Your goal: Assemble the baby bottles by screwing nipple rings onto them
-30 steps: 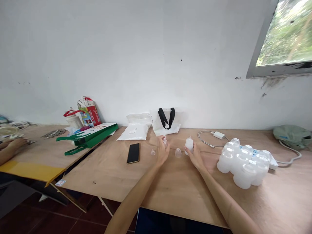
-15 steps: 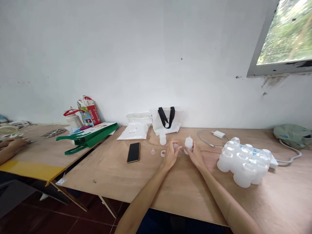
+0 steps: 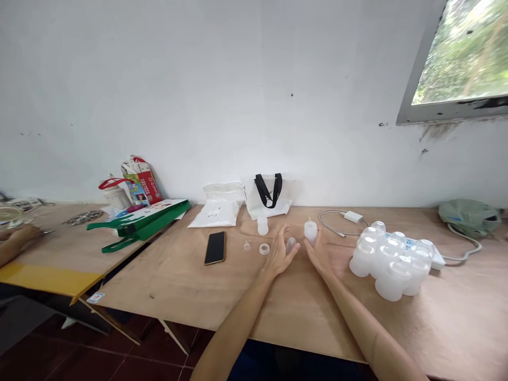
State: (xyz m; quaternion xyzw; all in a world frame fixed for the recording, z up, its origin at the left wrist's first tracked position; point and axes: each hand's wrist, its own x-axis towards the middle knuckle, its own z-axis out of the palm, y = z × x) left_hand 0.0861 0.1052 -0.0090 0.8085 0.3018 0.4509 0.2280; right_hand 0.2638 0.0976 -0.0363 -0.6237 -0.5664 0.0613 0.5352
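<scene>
While the left fingers [image 3: 284, 239] spread open beside a clear bottle [image 3: 291, 245], the right fingers [image 3: 311, 246] clamp a white plastic bottle [image 3: 310, 232].

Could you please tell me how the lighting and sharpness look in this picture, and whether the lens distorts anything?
In the head view, the window is very bright and its foliage looks blurred; the wall is softly lit without hard shadows; the table edges slant and bow from wide-angle distortion; the white bottles blend together.
</scene>
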